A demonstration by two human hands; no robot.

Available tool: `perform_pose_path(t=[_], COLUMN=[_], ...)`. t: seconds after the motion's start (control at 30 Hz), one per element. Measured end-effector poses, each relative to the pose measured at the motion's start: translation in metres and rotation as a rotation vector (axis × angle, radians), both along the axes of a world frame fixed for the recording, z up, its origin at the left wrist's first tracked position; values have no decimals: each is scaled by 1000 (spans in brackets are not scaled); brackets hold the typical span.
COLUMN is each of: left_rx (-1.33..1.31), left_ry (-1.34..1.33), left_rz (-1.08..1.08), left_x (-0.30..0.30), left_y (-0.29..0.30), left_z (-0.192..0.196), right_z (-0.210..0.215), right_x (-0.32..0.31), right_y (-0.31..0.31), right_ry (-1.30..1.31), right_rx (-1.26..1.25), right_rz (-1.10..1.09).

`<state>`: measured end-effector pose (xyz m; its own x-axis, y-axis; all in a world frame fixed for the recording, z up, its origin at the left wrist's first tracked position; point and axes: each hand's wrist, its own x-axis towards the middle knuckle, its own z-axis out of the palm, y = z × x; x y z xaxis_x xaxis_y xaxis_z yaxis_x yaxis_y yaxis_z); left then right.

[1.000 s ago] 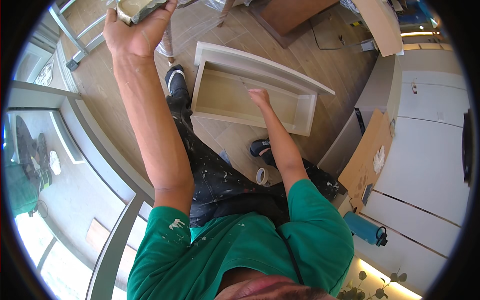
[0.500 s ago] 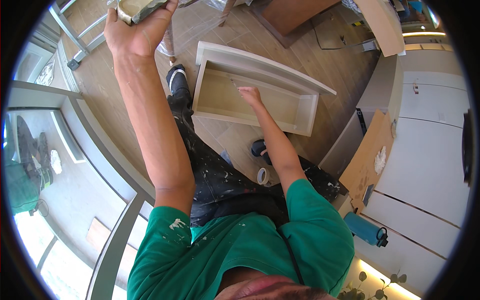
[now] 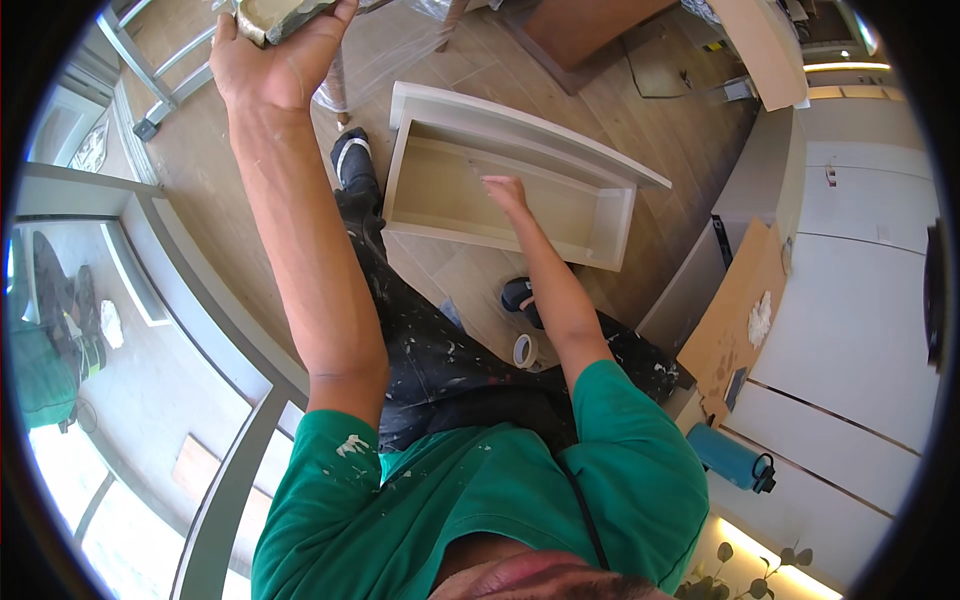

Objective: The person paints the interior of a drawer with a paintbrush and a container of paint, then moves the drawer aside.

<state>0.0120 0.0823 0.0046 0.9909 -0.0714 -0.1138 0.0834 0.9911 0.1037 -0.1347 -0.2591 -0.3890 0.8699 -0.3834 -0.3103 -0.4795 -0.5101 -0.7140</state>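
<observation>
My left hand [image 3: 275, 75] is raised at the upper left, its fingers curled round a cut-down container [image 3: 268, 18] with beige paint-like stuff inside and a dark, smeared side. My right hand [image 3: 504, 190] is closed over the inside of a cream drawer [image 3: 510, 247]. From its fingers a slim brush-like tool [image 3: 477, 166] points up and left; its tip is faint against the drawer bottom. The drawer lies on the floor in front of me, its open side up and its long front panel on the far side.
A roll of tape [image 3: 525, 350] is on the floor between my legs. White cabinets [image 3: 850, 300], a cardboard sheet [image 3: 735, 310] and a blue bottle [image 3: 730, 458] are on the right. A metal ladder [image 3: 150, 75] stands far left, near plastic-wrapped furniture legs [image 3: 335, 95].
My right hand has shifted slightly to the right inside the drawer, and its wrist has turned a little. The left hand and its container have hardly moved.
</observation>
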Motion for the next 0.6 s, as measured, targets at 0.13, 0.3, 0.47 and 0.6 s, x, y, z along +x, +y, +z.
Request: perform_pose_path(t=[0.13, 0.3, 0.47, 0.6], left_rx=[-11, -16, 24, 27], left_ry=[15, -4, -12, -4], left_rz=[4, 3, 37, 37], left_x=[-1, 0, -6, -5], left_y=[0, 0, -6, -4], left_z=[1, 0, 3, 3], right_z=[7, 6, 8, 14], right_x=[6, 9, 10, 10], right_y=[15, 15, 12, 13], right_ry=[48, 88, 94, 125], right_rx=[38, 42, -5, -25], right_rz=[-20, -80, -84, -96])
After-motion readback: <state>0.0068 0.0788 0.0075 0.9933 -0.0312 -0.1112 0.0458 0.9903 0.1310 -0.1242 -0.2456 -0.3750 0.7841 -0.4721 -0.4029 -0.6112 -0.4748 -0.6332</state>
